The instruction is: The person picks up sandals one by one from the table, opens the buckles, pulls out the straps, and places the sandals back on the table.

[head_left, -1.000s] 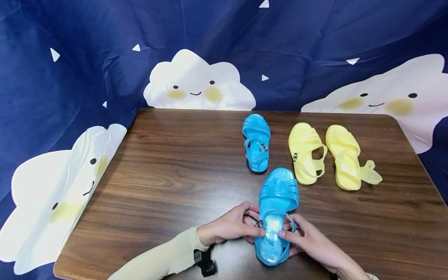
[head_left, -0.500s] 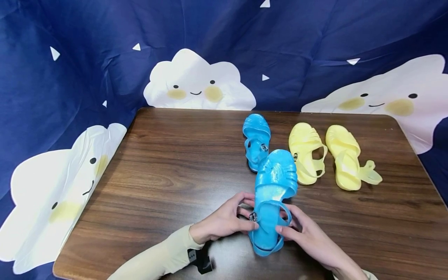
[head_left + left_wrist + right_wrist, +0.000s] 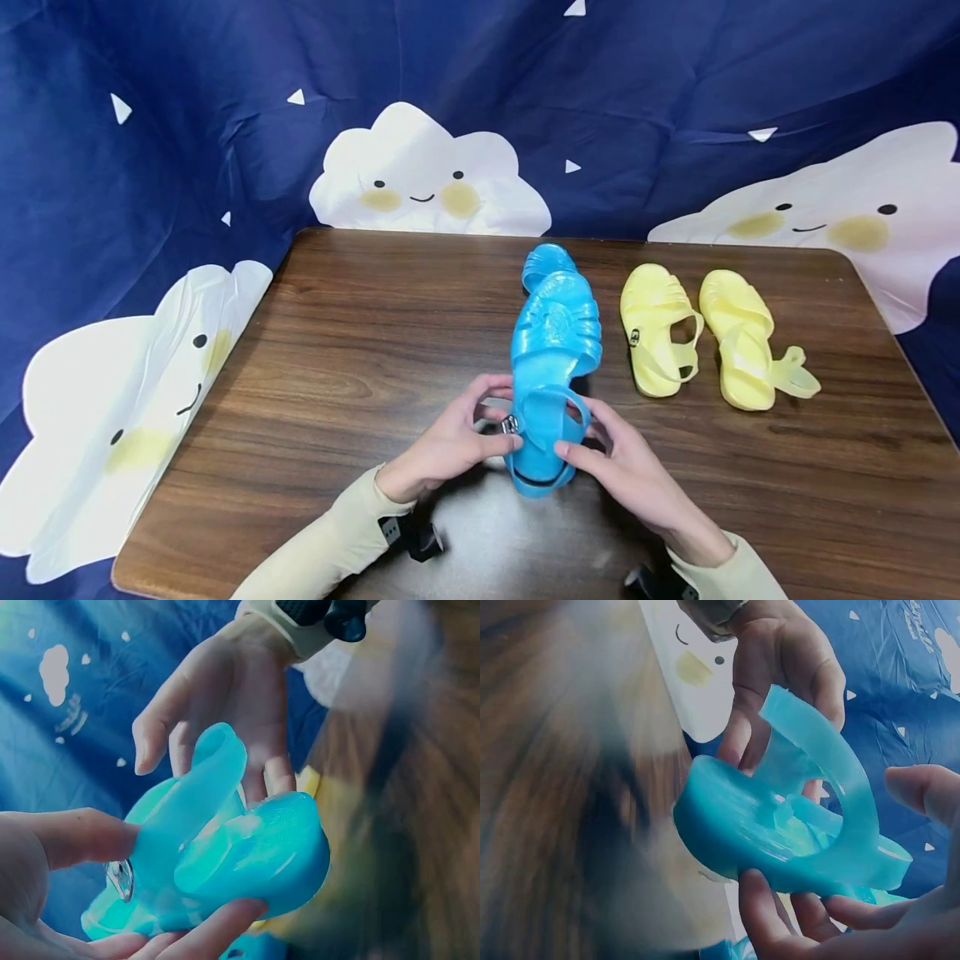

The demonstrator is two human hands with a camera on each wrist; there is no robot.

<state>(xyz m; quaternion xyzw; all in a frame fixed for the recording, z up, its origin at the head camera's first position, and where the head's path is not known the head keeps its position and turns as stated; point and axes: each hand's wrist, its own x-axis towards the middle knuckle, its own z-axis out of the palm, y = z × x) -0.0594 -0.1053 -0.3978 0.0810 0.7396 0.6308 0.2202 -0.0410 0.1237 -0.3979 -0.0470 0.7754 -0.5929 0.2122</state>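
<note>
A glossy blue sandal (image 3: 555, 333) is held above the table in both hands, toe pointing away from me. My left hand (image 3: 453, 433) grips its heel end from the left. In the left wrist view that thumb presses the strap beside a silver buckle (image 3: 120, 879), with the fingers under the sole. My right hand (image 3: 626, 467) holds the right side. Its fingertips (image 3: 757, 889) bear on the underside, while its thumb stands off the strap in the right wrist view. A second blue sandal (image 3: 546, 260) lies behind, mostly hidden by the held one.
Two yellow sandals lie on the right part of the table: a left one (image 3: 651, 292) with its strap looped, and a right one (image 3: 727, 300) with its strap splayed outward. The brown wooden table (image 3: 360, 350) backs onto a blue cloud-patterned cloth (image 3: 450, 67).
Both hands have lifted the blue sandal and carried it away from me and leftward. It now covers most of the second blue sandal. The yellow sandals have stayed put.
</note>
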